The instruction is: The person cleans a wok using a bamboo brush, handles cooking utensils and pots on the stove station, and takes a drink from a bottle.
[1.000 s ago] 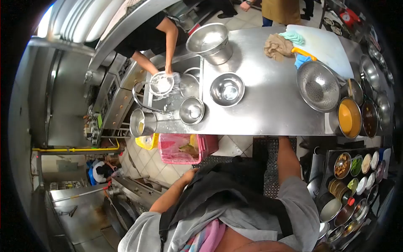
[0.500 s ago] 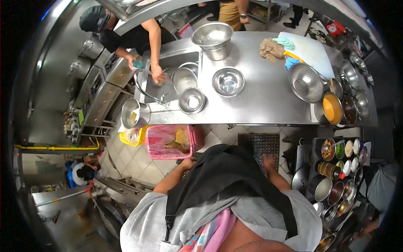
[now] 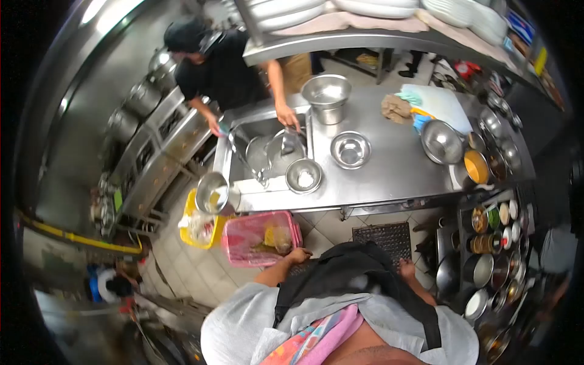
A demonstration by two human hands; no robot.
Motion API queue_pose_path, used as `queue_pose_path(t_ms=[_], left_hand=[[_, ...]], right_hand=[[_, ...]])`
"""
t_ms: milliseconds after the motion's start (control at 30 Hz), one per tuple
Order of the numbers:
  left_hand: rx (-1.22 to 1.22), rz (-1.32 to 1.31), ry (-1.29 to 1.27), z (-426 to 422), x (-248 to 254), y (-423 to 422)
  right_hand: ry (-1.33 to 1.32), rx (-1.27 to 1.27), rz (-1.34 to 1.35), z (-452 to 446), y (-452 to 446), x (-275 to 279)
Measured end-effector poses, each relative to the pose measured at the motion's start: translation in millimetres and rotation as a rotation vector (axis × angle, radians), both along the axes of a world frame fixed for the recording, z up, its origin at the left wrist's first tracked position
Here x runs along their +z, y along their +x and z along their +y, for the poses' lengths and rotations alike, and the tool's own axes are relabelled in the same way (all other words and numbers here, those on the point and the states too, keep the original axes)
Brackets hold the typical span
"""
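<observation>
My left hand (image 3: 299, 255) hangs low beside the pink bin (image 3: 261, 238), near its right corner. Its fingers are loosely apart and nothing shows in them. On the other side of my black apron (image 3: 359, 267), my right hand (image 3: 406, 267) hangs over the floor near a dark mat (image 3: 382, 238), its small fingers apart and empty. Beyond both hands stands the steel counter (image 3: 389, 182). A steel bowl (image 3: 350, 150) and a smaller bowl (image 3: 303, 176) rest on it, and a deep bowl (image 3: 326, 91) sits on a pot.
A co-worker (image 3: 222, 73) reaches into the sink (image 3: 243, 131), which holds bowls. A plate shelf (image 3: 365, 39) hangs overhead. At the right are a colander (image 3: 441, 142), an orange-filled pot (image 3: 476, 166) and a rack of containers (image 3: 483, 243). A yellow bin (image 3: 198, 228) stands left.
The view has shifted, bringing the overhead shelf in. My right hand has drawn back from its forward reach. The co-worker has let go of the bowl and now has one hand at a dark object in the sink.
</observation>
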State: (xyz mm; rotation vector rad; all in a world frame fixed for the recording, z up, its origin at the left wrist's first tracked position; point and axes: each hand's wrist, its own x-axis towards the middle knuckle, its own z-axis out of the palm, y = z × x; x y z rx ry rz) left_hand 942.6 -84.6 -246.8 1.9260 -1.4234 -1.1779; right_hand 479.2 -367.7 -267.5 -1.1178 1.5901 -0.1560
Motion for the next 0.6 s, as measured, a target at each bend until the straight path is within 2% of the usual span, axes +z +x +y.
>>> queue_pose_path(t_ms=[33, 67, 100, 167, 233, 267, 300, 367, 400, 433, 500, 533, 567, 600], left_hand=[[-0.227, -0.121, -0.393, -3.1, -25.3, 12.4], [-0.005, 0.142, -0.007, -24.8, 31.1, -0.2], [0.318, 0.344, 0.331, -54.2, 120.2, -18.1], [0.253, 0.308, 0.325, -89.7, 156.6, -16.3], [0.252, 0.408, 0.051, -124.7, 177.6, -12.9], [0.224, 0.389, -0.055, -144.2, 194.9, -13.0], [0.195, 0.372, -0.158, -162.9, 213.6, -14.9], [0.151, 0.359, -0.242, -199.2, 246.8, -16.0], [0.138, 0.312, -0.254, -212.2, 271.2, -23.2], [0.124, 0.282, -0.237, -223.8, 285.1, -28.1], [0.116, 0.288, -0.230, -242.6, 297.5, -42.5], [0.116, 0.361, -0.179, -247.4, 292.9, -49.0], [0.122, 0.441, -0.139, -256.0, 285.6, -57.7], [0.085, 0.382, -0.114, -263.5, 278.7, -70.0]], right_hand=[[0.023, 0.012, 0.093, 6.2, 22.7, 57.0], [0.007, 0.018, 0.084, 6.3, 31.2, 65.2], [-0.010, 0.020, 0.077, 9.0, 33.0, 67.9], [-0.350, 0.337, 0.373, 2.9, 29.3, 36.6], [-0.218, 0.223, 0.298, 6.5, 36.2, 56.0], [-0.103, 0.159, 0.212, 5.6, 44.5, 69.5], [-0.098, 0.119, 0.204, 7.5, 44.0, 70.6], [-0.091, 0.159, 0.194, 5.9, 41.9, 71.3], [-0.013, 0.178, 0.205, 7.4, 43.0, 90.7], [-0.004, 0.165, 0.202, 10.5, 38.1, 82.6], [-0.183, 0.271, 0.366, 8.5, 23.9, 60.8], [-0.167, 0.314, 0.376, 15.1, 15.0, 59.1], [-0.101, 0.247, 0.334, 14.5, 5.5, 61.1], [-0.042, 0.189, 0.299, 6.9, -6.5, 64.9]])
